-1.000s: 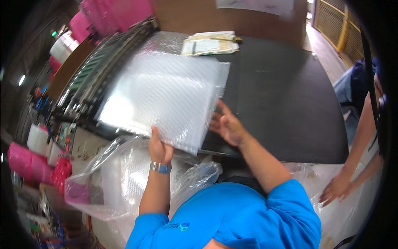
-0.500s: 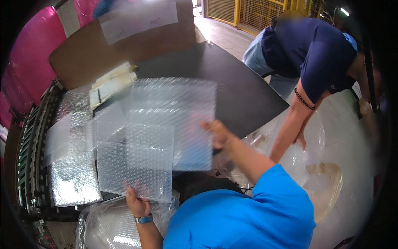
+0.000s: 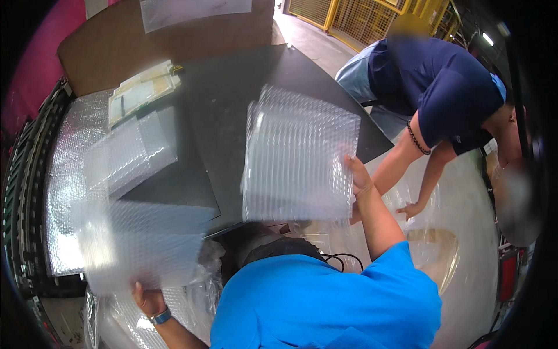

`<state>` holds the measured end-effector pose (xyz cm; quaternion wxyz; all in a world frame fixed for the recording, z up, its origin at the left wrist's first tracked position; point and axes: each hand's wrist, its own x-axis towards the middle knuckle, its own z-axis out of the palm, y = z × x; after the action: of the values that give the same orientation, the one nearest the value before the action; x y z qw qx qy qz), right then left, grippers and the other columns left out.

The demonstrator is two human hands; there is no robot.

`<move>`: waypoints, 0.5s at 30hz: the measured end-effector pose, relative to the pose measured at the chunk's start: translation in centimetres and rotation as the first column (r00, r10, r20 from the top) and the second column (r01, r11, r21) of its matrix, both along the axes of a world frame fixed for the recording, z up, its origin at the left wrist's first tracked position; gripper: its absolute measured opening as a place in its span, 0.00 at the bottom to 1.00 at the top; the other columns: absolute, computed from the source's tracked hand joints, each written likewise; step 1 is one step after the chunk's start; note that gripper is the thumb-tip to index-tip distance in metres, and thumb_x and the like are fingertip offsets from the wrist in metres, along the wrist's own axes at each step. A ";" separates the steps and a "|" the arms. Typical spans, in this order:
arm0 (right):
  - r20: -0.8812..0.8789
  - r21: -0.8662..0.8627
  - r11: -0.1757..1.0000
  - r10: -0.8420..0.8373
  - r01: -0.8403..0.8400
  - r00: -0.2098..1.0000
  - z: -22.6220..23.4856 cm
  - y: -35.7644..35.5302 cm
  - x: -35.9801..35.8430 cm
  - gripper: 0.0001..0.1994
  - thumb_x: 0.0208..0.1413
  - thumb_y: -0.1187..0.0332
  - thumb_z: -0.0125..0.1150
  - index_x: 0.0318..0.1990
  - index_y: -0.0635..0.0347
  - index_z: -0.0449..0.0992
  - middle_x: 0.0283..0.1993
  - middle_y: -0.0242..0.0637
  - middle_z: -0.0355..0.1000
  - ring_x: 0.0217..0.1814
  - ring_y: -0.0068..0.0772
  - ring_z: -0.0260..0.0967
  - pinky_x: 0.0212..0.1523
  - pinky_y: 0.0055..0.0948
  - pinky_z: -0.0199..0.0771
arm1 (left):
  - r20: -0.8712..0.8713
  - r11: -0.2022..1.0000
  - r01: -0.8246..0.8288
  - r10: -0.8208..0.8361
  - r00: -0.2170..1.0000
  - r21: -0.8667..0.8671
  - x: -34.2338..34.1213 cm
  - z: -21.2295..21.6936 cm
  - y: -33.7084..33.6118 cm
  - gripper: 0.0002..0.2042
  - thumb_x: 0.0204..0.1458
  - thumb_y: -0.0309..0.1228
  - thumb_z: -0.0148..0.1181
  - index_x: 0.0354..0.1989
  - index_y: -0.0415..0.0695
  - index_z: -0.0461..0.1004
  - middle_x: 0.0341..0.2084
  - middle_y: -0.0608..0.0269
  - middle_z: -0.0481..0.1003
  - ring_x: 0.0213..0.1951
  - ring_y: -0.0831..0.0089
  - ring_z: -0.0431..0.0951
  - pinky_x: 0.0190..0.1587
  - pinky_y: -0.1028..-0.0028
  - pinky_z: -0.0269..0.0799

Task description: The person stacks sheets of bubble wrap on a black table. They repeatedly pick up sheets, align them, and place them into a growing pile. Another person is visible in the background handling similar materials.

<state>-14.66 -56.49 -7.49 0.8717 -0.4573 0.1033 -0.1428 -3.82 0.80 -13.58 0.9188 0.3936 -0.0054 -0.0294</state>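
Bubble sheet [image 3: 299, 151] in R hand [image 3: 360, 177], up over the near right part of the tabletop [image 3: 224, 110]; its left edge looks doubled, so prob. more than one layer, can't be sure; R thumb lies on the near face by the right edge, other fingers mostly hidden behind, pinching it as far as shows; second sheet [image 3: 148, 232] is in L hand [image 3: 149, 302], near left, blurred, well apart from the first; L fingers seem to pinch its near edge, though blur hides the exact grip.

Handling: film looks thin & floppy, so prob. best w/ a light, firm pinch nr mid-edge, lifting rather than dragging; level both sheets so corners don't fold under; square up the doubled edge before letting go.

Edges/room: tabletop's near edge runs below both sheets, w/ a clear bag [image 3: 203, 270] nr the body that could snag the L one; bubble wrap [image 3: 61, 232] & rollers [image 3: 23, 174] line the left, so keep film off those; loose sheets [image 3: 136, 139] & papers [image 3: 144, 87] sit far left; best room = dark strip between the two held sheets, running to the far side; co-worker [image 3: 447, 81] bends in at right, arms nr R hand, so mind that elbow.
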 end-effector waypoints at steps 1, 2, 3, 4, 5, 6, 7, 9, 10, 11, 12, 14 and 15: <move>0.032 0.018 0.998 -0.057 0.056 0.998 0.2 -0.2 0.9 0.22 0.50 0.63 0.58 0.51 0.59 0.62 0.43 0.42 0.68 0.42 0.36 0.69 0.42 0.35 0.72 | 0.016 1.000 0.004 -0.004 1.000 -0.016 -0.9 -0.6 2.6 0.21 0.46 0.32 0.53 0.51 0.43 0.63 0.43 0.60 0.70 0.44 0.68 0.69 0.48 0.64 0.63; -0.006 0.044 0.989 -0.139 0.139 0.990 0.1 -0.7 1.5 0.21 0.51 0.63 0.57 0.51 0.60 0.62 0.43 0.43 0.68 0.42 0.37 0.69 0.43 0.36 0.72 | 0.028 0.999 0.017 -0.016 0.999 -0.031 -2.0 -1.3 5.2 0.21 0.45 0.32 0.53 0.51 0.43 0.64 0.42 0.60 0.70 0.44 0.68 0.69 0.49 0.65 0.62; -0.044 0.066 0.973 -0.218 0.221 0.975 -0.2 -1.4 2.2 0.20 0.51 0.63 0.56 0.50 0.60 0.63 0.42 0.43 0.68 0.41 0.37 0.69 0.43 0.36 0.72 | -0.055 0.994 -0.085 0.089 0.995 0.069 -3.3 -1.7 7.3 0.23 0.45 0.33 0.54 0.52 0.44 0.63 0.42 0.58 0.70 0.43 0.67 0.69 0.48 0.66 0.63; -0.085 0.083 0.952 -0.287 0.294 0.954 -0.8 -2.0 3.3 0.19 0.52 0.63 0.55 0.50 0.61 0.63 0.42 0.44 0.68 0.41 0.38 0.69 0.43 0.36 0.71 | -0.126 0.967 -0.184 0.207 0.970 0.176 -4.9 -1.9 9.3 0.24 0.44 0.33 0.55 0.53 0.44 0.62 0.42 0.57 0.70 0.43 0.66 0.69 0.47 0.68 0.63; -0.072 0.080 0.918 -0.383 0.388 0.921 -2.3 -3.6 3.2 0.20 0.53 0.68 0.53 0.51 0.65 0.59 0.44 0.46 0.66 0.43 0.39 0.68 0.43 0.38 0.71 | -0.210 0.854 -0.161 0.297 0.932 0.494 -5.8 -1.5 11.0 0.26 0.45 0.36 0.55 0.55 0.45 0.60 0.44 0.55 0.69 0.45 0.63 0.68 0.49 0.66 0.62; -0.107 -0.075 0.898 -0.440 0.434 0.892 -3.0 -4.2 6.0 0.22 0.52 0.68 0.53 0.53 0.66 0.57 0.47 0.47 0.64 0.45 0.41 0.67 0.46 0.39 0.69 | -0.246 0.642 -0.133 0.465 0.850 0.755 -9.1 -1.2 13.0 0.28 0.45 0.38 0.55 0.57 0.46 0.58 0.46 0.52 0.68 0.46 0.59 0.67 0.50 0.64 0.61; -0.118 -0.232 0.835 -0.533 0.499 0.838 -3.6 -4.9 7.0 0.24 0.52 0.68 0.54 0.54 0.67 0.54 0.49 0.48 0.62 0.48 0.42 0.65 0.48 0.40 0.67 | -0.230 0.564 -0.207 0.606 0.762 0.800 -11.5 -3.3 15.9 0.29 0.45 0.37 0.56 0.57 0.46 0.57 0.47 0.53 0.67 0.47 0.60 0.67 0.50 0.65 0.62; -0.056 -0.544 0.598 -0.726 0.589 0.685 -4.8 -6.8 6.7 0.29 0.49 0.67 0.56 0.57 0.64 0.50 0.54 0.50 0.57 0.53 0.45 0.60 0.53 0.42 0.61 | -0.178 0.390 -0.277 0.804 0.567 0.878 -14.4 -7.5 21.1 0.30 0.46 0.35 0.58 0.59 0.47 0.54 0.49 0.54 0.65 0.49 0.60 0.66 0.50 0.65 0.63; 0.026 -0.675 0.437 -0.790 0.594 0.612 -5.3 -7.9 6.6 0.32 0.48 0.67 0.57 0.59 0.61 0.48 0.56 0.51 0.54 0.57 0.47 0.56 0.55 0.44 0.57 | -0.149 0.305 -0.241 0.849 0.507 0.921 -15.8 -5.2 19.8 0.34 0.40 0.19 0.60 0.56 0.57 0.52 0.42 0.42 0.61 0.32 0.49 0.69 0.29 0.55 0.74; 0.118 -0.779 0.267 -0.826 0.567 0.551 -5.7 -8.3 6.9 0.35 0.47 0.66 0.58 0.61 0.57 0.46 0.59 0.52 0.51 0.60 0.48 0.53 0.57 0.45 0.53 | 0.008 0.067 -0.126 0.855 0.519 0.990 -16.8 -3.5 18.5 0.36 0.38 0.29 0.64 0.57 0.44 0.49 0.44 0.37 0.61 0.40 0.47 0.67 0.41 0.57 0.68; 0.098 -0.911 0.127 -0.857 0.391 0.506 -4.9 -7.3 7.5 0.36 0.46 0.64 0.59 0.61 0.54 0.46 0.60 0.53 0.49 0.62 0.49 0.48 0.58 0.47 0.49 | 0.154 -0.178 -0.010 0.825 0.543 0.984 -17.4 -2.7 17.5 0.43 0.37 0.38 0.68 0.57 0.31 0.47 0.46 0.32 0.62 0.47 0.44 0.66 0.52 0.58 0.62; 0.111 -0.988 -0.145 -0.896 -0.047 0.429 -1.0 -3.7 8.6 0.38 0.44 0.61 0.61 0.62 0.46 0.46 0.62 0.55 0.44 0.66 0.51 0.40 0.60 0.52 0.42 | 0.441 -0.627 0.171 0.691 0.573 0.760 -17.8 -5.3 19.1 0.35 0.43 0.41 0.59 0.58 0.42 0.51 0.49 0.42 0.63 0.50 0.50 0.64 0.53 0.58 0.59; 0.119 -0.976 -0.186 -0.888 -0.111 0.444 -0.7 -2.8 8.8 0.36 0.45 0.57 0.59 0.62 0.42 0.49 0.63 0.53 0.42 0.67 0.51 0.35 0.59 0.57 0.39 | 0.535 -0.793 0.250 0.571 0.623 0.556 -18.2 -5.8 19.8 0.31 0.46 0.42 0.54 0.59 0.47 0.54 0.50 0.47 0.64 0.52 0.53 0.63 0.53 0.59 0.58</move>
<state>-5.85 -59.26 -8.21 0.0528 -0.8380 0.4525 -0.3003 -22.02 20.61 -19.41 -0.1298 0.8843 0.3841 0.2317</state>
